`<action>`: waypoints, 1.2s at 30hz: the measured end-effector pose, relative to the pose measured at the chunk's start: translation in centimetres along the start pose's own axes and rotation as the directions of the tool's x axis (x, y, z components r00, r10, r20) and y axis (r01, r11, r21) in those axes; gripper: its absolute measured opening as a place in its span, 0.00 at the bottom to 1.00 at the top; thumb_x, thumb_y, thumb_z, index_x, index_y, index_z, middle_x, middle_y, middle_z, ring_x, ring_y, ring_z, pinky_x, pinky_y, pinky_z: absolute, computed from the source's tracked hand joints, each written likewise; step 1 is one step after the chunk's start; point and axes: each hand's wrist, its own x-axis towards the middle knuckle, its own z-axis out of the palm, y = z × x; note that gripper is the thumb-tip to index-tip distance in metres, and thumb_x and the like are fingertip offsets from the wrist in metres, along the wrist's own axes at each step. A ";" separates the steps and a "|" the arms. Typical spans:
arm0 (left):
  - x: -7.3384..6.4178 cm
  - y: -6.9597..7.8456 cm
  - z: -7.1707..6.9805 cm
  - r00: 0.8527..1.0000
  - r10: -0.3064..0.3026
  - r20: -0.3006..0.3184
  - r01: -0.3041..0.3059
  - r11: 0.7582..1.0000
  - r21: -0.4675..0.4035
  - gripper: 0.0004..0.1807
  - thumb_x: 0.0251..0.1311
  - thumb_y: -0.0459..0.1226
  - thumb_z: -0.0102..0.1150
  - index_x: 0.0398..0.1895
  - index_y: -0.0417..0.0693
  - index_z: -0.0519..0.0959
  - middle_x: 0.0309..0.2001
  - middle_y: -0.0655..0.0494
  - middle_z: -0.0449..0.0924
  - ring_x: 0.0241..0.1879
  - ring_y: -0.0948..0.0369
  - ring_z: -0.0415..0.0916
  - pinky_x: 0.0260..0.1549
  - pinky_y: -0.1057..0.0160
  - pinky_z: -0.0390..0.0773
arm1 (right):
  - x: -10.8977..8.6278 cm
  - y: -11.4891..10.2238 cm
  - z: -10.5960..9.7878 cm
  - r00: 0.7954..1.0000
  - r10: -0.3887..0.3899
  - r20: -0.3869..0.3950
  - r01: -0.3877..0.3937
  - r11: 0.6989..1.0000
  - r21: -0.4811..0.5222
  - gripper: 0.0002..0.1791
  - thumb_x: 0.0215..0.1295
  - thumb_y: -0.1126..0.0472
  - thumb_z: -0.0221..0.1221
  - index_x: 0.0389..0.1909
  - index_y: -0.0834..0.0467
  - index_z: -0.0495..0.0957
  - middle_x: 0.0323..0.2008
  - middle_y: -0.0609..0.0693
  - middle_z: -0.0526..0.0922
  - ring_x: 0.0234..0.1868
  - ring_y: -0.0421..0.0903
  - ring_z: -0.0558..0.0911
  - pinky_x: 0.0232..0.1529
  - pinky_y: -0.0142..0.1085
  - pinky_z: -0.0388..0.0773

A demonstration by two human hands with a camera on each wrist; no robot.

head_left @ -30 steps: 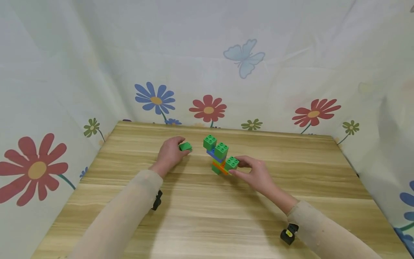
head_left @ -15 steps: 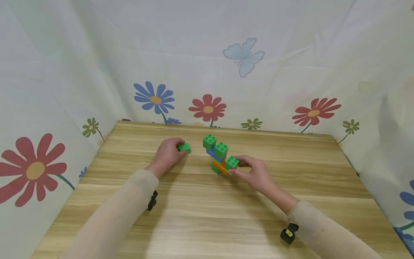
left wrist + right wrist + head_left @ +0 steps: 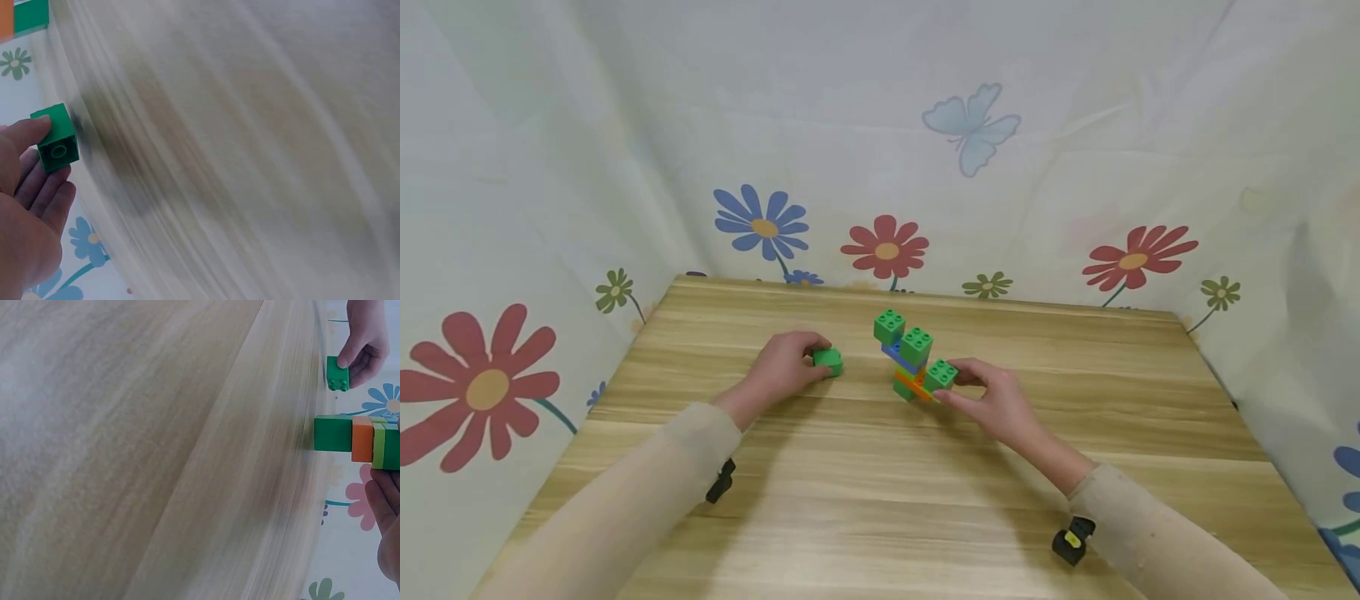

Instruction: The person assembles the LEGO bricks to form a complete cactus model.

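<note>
My left hand [image 3: 781, 367] pinches a loose green toy brick [image 3: 828, 362] between thumb and fingers, left of a small brick stack. In the left wrist view the hollow underside of this green brick [image 3: 59, 150] faces the camera, and its studs point away toward the stack in the right wrist view. The stack has a green base brick [image 3: 902, 388], an orange plate [image 3: 913, 386], a lime piece [image 3: 379, 445], a blue plate [image 3: 901, 359] and two green bricks [image 3: 916, 344] on top. My right hand [image 3: 1000, 404] pinches a green brick [image 3: 941, 375] on the stack's right side.
Everything is over a wood-grain table [image 3: 850, 500]. A white cloth [image 3: 820, 125] printed with flowers and a butterfly hangs behind and at both sides. Black wrist cameras [image 3: 1070, 542] hang below the sleeves.
My left hand has drawn back toward me with the loose brick, which has turned in its fingers. The right hand and the stack stay nearly where they were.
</note>
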 end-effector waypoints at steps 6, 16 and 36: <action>-1.1 -0.5 -0.4 1.000 0.018 0.024 -0.019 1.000 0.003 0.20 0.65 0.36 0.75 0.58 0.40 0.85 0.54 0.46 0.88 0.53 0.50 0.85 0.56 0.47 0.85 | 0.0 0.0 0.0 1.000 -0.003 -0.004 0.003 1.000 0.004 0.25 0.62 0.58 0.78 0.58 0.61 0.86 0.47 0.56 0.92 0.49 0.56 0.91 0.53 0.55 0.88; -2.0 -0.7 -1.4 0.997 0.021 0.077 -0.022 1.000 0.021 0.20 0.64 0.34 0.76 0.58 0.40 0.85 0.54 0.47 0.88 0.50 0.52 0.85 0.55 0.47 0.85 | -0.2 0.1 -0.2 1.000 -0.005 -0.011 0.005 1.000 0.001 0.25 0.62 0.58 0.78 0.58 0.61 0.86 0.46 0.55 0.92 0.49 0.56 0.91 0.52 0.54 0.89; -0.3 1.0 -2.9 0.971 0.056 0.233 -0.094 0.984 0.154 0.25 0.62 0.38 0.78 0.60 0.37 0.84 0.54 0.45 0.88 0.54 0.49 0.84 0.60 0.48 0.83 | -0.1 -0.1 0.0 1.000 0.000 0.005 0.000 1.000 -0.029 0.25 0.62 0.55 0.78 0.58 0.59 0.86 0.46 0.53 0.92 0.50 0.54 0.91 0.53 0.53 0.89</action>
